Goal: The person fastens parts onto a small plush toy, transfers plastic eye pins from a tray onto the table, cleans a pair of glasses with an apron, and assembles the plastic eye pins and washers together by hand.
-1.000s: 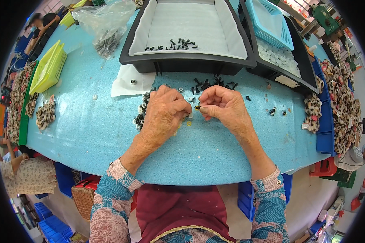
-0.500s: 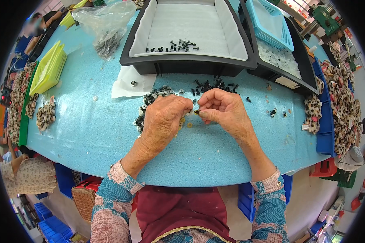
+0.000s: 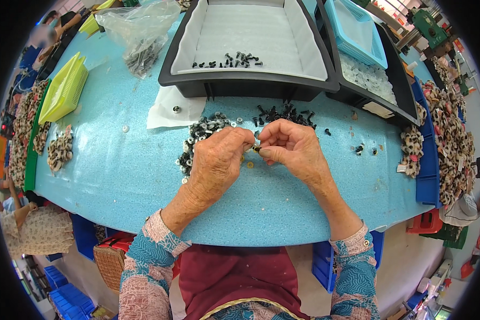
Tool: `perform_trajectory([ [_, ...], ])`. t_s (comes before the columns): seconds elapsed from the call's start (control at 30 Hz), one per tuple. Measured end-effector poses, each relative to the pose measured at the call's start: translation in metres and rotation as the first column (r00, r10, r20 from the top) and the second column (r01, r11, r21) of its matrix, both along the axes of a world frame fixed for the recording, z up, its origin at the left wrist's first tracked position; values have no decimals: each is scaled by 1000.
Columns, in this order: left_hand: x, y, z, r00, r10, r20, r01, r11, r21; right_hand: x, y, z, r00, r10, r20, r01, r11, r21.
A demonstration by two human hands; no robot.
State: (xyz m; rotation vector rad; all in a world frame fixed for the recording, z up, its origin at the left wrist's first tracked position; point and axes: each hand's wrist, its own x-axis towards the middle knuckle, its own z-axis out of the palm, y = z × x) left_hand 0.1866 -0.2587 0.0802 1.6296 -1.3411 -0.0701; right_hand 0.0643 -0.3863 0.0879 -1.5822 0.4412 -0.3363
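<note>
My left hand [image 3: 216,160] and my right hand [image 3: 297,152] meet fingertip to fingertip just above the table. Between the right thumb and forefinger I pinch a small black peg [image 3: 256,149]. My left thumb and forefinger press together at its other end; what they hold is too small to tell. Beside and partly behind my left hand lies a pile of black and white ring-shaped pieces [image 3: 202,128]. A few yellow rings [image 3: 249,165] lie under my fingers. Beyond my right hand is a heap of black pegs with round heads [image 3: 285,113].
A black tray lined with white [image 3: 248,85] holds more black pegs. Right of it, a black bin [image 3: 376,104] holds clear pieces and a light-blue basket [image 3: 378,45]. Further left are a plastic bag [image 3: 138,32], a yellow-green basket [image 3: 64,90] and spotted plush pieces [image 3: 60,149].
Both hands stay in nearly the same place. The fingertips have closed together slightly around the small peg, and the yellow on it shows less.
</note>
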Motion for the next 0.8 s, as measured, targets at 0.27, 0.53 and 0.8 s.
perform_trajectory([
  [0.27, 0, 1, 3, 997, 8, -78, -3, 998, 63, -1, -1, 1, 1000, 3, 14, -3, 1000, 22],
  [0.53, 2, 2, 0, 920, -37, -389, 94, 987, 128, 1, -1, -5, 1000, 12, 26, -13, 1000, 3],
  [0.8, 12, 5, 8, 424, -5, -906, 150, 987, 65, 10, 7, -9, 951, 127, 283, 94, 752, -652],
])
